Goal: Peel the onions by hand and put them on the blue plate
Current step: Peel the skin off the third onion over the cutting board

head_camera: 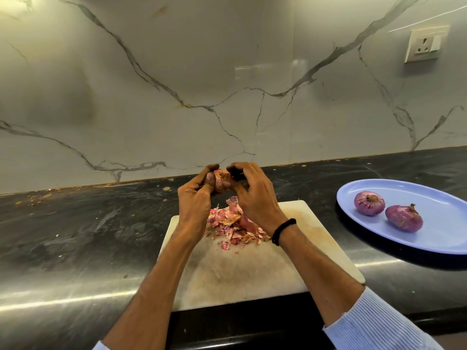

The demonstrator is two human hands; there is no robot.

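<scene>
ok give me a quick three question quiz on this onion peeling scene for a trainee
1. True or false: the blue plate holds three onions.
2. The pile of peels lies on: A the cutting board, B the plate, C the bare counter.
3. Fill in: the left hand and the right hand together hold one ____.
Key: 1 false, two onions lie on it; 2 A; 3 onion.
</scene>
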